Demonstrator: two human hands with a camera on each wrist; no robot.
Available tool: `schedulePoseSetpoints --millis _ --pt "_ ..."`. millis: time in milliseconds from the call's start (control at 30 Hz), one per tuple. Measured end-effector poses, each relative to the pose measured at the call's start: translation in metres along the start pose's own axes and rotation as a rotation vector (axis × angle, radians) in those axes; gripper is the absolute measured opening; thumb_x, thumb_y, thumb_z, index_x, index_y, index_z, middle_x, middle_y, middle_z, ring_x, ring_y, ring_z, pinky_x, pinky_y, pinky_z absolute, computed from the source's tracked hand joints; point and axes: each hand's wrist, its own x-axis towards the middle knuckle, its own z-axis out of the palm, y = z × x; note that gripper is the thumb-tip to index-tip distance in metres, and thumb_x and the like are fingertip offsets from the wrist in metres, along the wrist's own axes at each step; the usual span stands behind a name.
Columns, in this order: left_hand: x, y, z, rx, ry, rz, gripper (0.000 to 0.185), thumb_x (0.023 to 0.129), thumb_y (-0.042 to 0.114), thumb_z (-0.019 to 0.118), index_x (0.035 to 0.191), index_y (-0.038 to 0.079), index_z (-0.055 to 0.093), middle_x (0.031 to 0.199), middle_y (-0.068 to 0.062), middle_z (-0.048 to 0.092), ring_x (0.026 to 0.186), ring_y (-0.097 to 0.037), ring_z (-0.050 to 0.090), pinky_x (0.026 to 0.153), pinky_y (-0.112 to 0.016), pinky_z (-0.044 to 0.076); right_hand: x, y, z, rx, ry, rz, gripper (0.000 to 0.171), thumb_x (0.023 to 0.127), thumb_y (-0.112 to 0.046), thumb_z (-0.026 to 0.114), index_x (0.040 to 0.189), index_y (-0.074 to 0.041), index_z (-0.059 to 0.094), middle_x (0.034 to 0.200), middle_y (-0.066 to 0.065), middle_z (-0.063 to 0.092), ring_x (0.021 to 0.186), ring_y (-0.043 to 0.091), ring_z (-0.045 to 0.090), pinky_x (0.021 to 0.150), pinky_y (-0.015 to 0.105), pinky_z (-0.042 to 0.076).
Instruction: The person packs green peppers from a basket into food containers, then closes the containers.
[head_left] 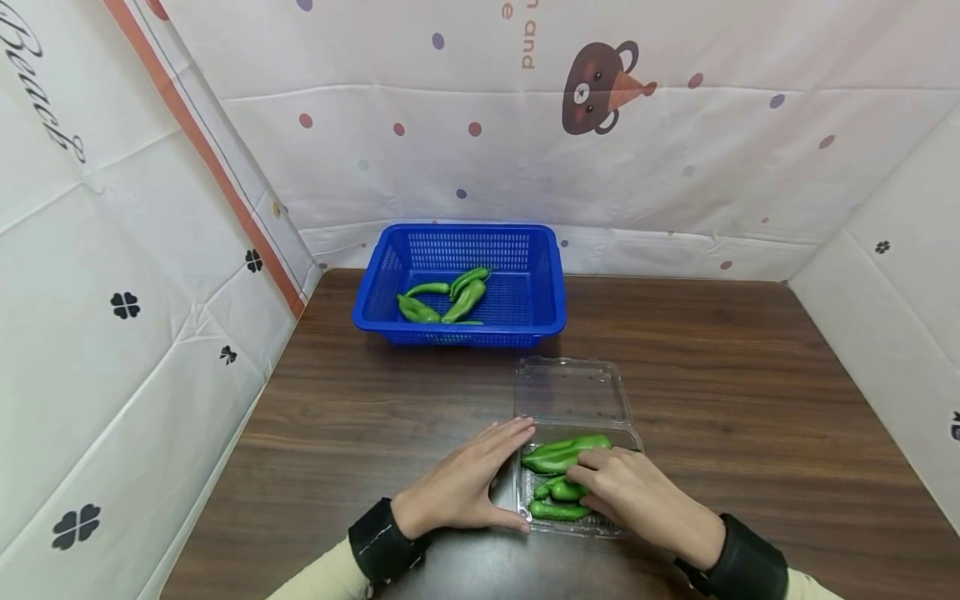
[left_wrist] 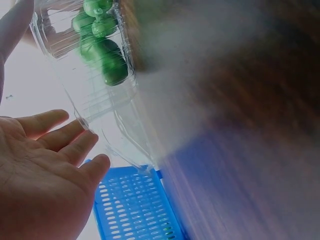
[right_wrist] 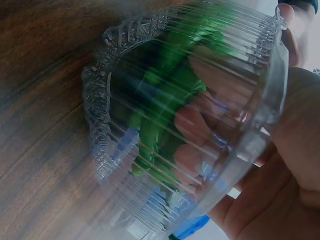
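Left hand (head_left: 461, 492) flat, steadying clamshell box (head_left: 573, 450) | right hand (head_left: 637, 496) fingers curled on green peppers (head_left: 564, 454) | flimsy, light plastic; I'd grip the rim.

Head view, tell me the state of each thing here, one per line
Clear clamshell box: lid open, peppers inside.
Blue basket: upright, holds several green peppers.
Left hand: flat, fingers straight against the box's side.
Right hand: fingers in the box on the boxed peppers.
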Motion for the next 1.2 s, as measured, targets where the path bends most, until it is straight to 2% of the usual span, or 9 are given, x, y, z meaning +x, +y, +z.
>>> schedulePoseSetpoints --millis 800,1067,1200 --pt "0.0013 0.0028 -0.0014 0.010 -0.014 -0.004 0.117 0.078 0.062 0.083 0.161 0.001 0.026 0.167 -0.016 0.028 0.153 -0.029 0.029 0.122 -0.052 0.028 -0.0019 -0.0002 0.0018 0.028 0.006 0.004 0.038 0.070 -0.018 0.095 0.099 -0.015 0.071 0.089 -0.006 0.062 0.076 0.007 0.061 0.057 0.023 0.051" --pt "0.0011 0.0012 -0.0022 -0.020 -0.017 -0.004 0.117 0.079 0.060 0.083 0.162 0.002 0.025 0.168 -0.013 0.025 0.154 -0.030 0.027 0.122 -0.054 0.027 -0.0038 0.0008 -0.0006 0.099 -0.009 0.020 0.037 0.074 -0.016 0.093 0.103 -0.016 0.070 0.093 -0.006 0.063 0.079 0.005 0.061 0.060 0.022 0.052" --pt "0.0020 -0.0004 -0.0069 -0.053 -0.009 -0.025 0.115 0.081 0.058 0.082 0.163 0.005 0.023 0.169 -0.009 0.022 0.154 -0.031 0.027 0.123 -0.051 0.025 -0.0038 0.0027 -0.0020 0.155 0.026 0.008 0.036 0.076 -0.014 0.091 0.104 -0.015 0.070 0.094 -0.005 0.064 0.080 0.003 0.061 0.061 0.020 0.052"
